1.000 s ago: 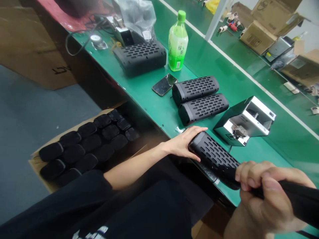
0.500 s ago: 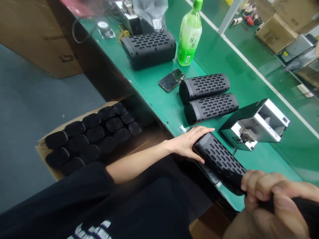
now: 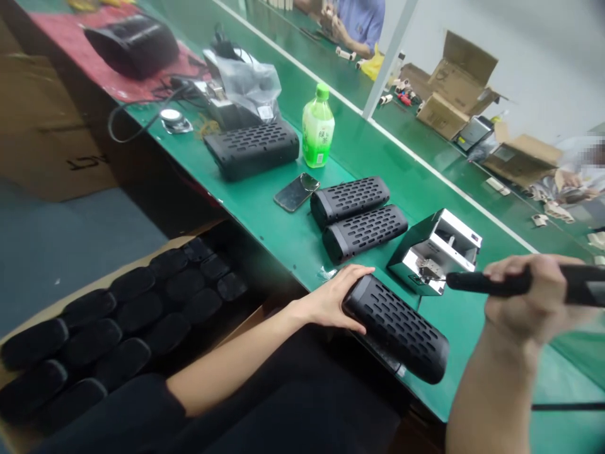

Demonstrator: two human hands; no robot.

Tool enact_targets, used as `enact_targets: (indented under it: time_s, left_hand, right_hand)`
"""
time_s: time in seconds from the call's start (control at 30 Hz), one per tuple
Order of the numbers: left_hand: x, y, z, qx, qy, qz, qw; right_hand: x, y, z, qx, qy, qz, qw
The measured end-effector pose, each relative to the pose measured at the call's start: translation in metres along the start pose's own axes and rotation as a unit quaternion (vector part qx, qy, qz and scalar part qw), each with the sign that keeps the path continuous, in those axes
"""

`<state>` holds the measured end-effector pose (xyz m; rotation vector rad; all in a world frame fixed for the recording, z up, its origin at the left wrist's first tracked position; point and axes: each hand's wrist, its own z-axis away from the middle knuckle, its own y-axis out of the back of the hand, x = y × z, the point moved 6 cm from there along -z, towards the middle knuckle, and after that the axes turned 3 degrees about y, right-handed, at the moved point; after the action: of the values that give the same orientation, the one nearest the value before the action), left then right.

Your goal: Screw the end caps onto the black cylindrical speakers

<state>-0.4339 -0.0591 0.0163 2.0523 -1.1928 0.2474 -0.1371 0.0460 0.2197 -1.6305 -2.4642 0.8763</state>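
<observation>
Across the frame from upper left to lower right, a green bench (image 3: pixel 265 208) is seen, its near edge running diagonally down toward the lower right. Below that edge, at lower left, a cardboard box of black housings (image 3: pixel 118 328) is set on the floor. Open green surface is left right of centre, between the bench's near edge and the white line further back.

At the near edge, lower centre, a black perforated speaker (image 3: pixel 397 328) is laid, its long axis slanted from centre down to lower right, one rounded end overhanging the edge slightly. Its upper-left end is cupped by the left hand (image 3: pixel 331 302), fingers spread flat over the cap.

Just above it, a silver screw feeder (image 3: pixel 435 252) is placed, opening turned to the upper right. Two more speakers (image 3: pixel 359 217) are lined up side by side, touching, left of the feeder. A larger speaker (image 3: pixel 253 148), a green bottle (image 3: pixel 317 129) and a phone (image 3: pixel 297 191) are found further up.

At right, a black screwdriver (image 3: pixel 491 282) is gripped firmly in the right hand (image 3: pixel 534 296), held level, its tip pointed left at the feeder.
</observation>
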Motion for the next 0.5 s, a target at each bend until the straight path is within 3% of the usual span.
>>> enact_targets:
  time_s: [0.1, 0.27, 0.37, 0.5]
  left_hand:
    - [-0.001, 0.0, 0.001, 0.003, -0.007, -0.003, 1.0]
    - [-0.003, -0.002, 0.0, -0.005, 0.009, -0.001, 1.0]
    - [-0.003, -0.002, -0.001, -0.014, 0.02, -0.002, 1.0]
    - [-0.003, -0.001, -0.003, -0.031, 0.013, 0.002, 0.999]
  right_hand:
    - [0.028, -0.018, -0.008, 0.008, -0.02, 0.002, 1.0]
    - [0.053, -0.017, -0.007, 0.023, -0.068, 0.012, 0.997]
    - [0.051, -0.018, -0.002, 0.03, -0.085, 0.019, 0.996]
    - [0.032, -0.018, 0.006, 0.017, -0.113, 0.03, 0.993]
